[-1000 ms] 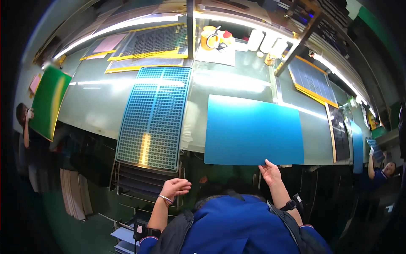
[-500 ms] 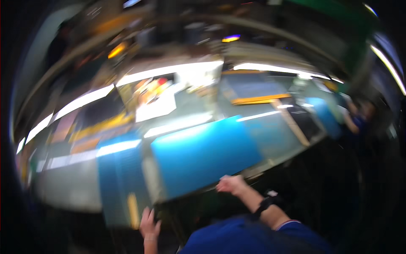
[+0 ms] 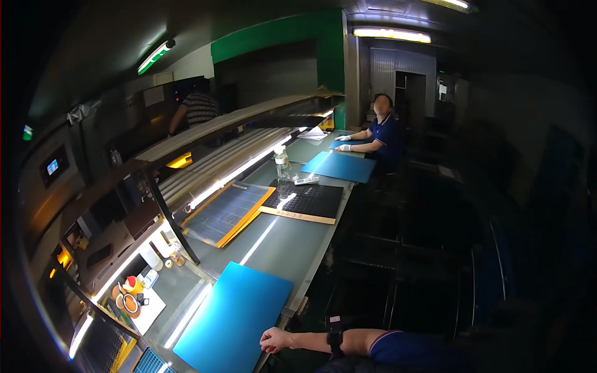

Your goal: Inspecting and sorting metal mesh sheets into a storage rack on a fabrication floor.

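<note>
My right hand [image 3: 277, 340] is at the lower right edge of a flat blue sheet [image 3: 233, 314], its fingers curled in and nothing showing in them. Whether the fingertips touch the sheet I cannot tell. The sheet lies flat on the long grey-green workbench [image 3: 273, 245], along its near edge. A black band [image 3: 336, 340] circles my right wrist. My left hand is out of view.
Further along lie a black gridded mat [image 3: 308, 200] with a wooden strip [image 3: 297, 215], yellow-edged framed panels [image 3: 229, 212], a clear bottle [image 3: 282, 165] and another blue sheet [image 3: 339, 166]. A gloved co-worker [image 3: 384, 133] sits at the far end. A lit shelf [image 3: 230, 133] overhangs the bench.
My view has swung right and up along the bench, and the blur is gone. My left hand has left the picture. My right hand stays curled near the blue sheet's edge.
</note>
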The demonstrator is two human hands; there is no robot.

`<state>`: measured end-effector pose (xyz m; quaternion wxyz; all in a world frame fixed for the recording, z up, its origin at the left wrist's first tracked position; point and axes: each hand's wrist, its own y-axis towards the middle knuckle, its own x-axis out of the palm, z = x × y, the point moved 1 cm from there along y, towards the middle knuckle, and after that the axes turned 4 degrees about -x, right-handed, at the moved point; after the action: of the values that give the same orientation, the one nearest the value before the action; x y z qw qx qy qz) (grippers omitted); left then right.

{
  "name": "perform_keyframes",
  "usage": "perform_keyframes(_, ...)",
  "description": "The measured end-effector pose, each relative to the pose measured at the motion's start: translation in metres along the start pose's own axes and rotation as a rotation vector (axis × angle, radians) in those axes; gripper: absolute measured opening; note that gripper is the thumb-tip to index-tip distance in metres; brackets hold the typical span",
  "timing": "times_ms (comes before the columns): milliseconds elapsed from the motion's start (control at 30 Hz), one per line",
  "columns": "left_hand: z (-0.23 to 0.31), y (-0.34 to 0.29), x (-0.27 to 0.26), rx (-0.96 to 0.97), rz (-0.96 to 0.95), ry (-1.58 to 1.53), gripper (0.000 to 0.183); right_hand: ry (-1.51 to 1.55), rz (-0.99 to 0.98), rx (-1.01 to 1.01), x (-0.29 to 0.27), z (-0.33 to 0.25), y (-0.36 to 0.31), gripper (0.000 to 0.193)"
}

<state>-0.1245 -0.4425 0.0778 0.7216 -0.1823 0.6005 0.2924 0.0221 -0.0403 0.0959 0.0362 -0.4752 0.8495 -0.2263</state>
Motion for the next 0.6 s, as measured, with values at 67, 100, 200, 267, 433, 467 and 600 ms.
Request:
perform_keyframes(67,0.004,0.000,-0.001,-0.051,0.066,-0.036,0.037,-0.042,0.009,-0.037,0.006,-0.003,0.003,0.021)
perform_keyframes(100,0.006,-0.002,-0.001,-0.092,0.101,-0.069,0.036,-0.084,0.005,-0.064,0.015,-0.007,0.002,0.020)
perform_keyframes(200,0.014,-0.013,-0.003,-0.238,0.245,-0.201,0.034,-0.457,-0.105,-0.179,0.061,-0.023,0.009,0.022)
perform_keyframes(267,0.024,-0.021,-0.002,-0.356,0.374,-0.302,0.033,-0.600,-0.241,-0.307,0.098,-0.027,0.023,0.023)
perform_keyframes(433,0.028,-0.021,0.024,-0.738,0.388,-0.349,0.020,-1.226,-0.716,-1.071,0.206,-0.004,0.056,0.075)
perform_keyframes(467,0.000,-0.037,0.070,-0.518,0.588,-0.607,0.022,-1.336,-0.804,-1.270,0.237,-0.015,0.049,0.084)
perform_keyframes(600,0.041,-0.008,-0.019,-0.505,0.791,-0.398,0.016,-1.589,-0.992,-1.399,0.282,0.004,0.096,0.040)
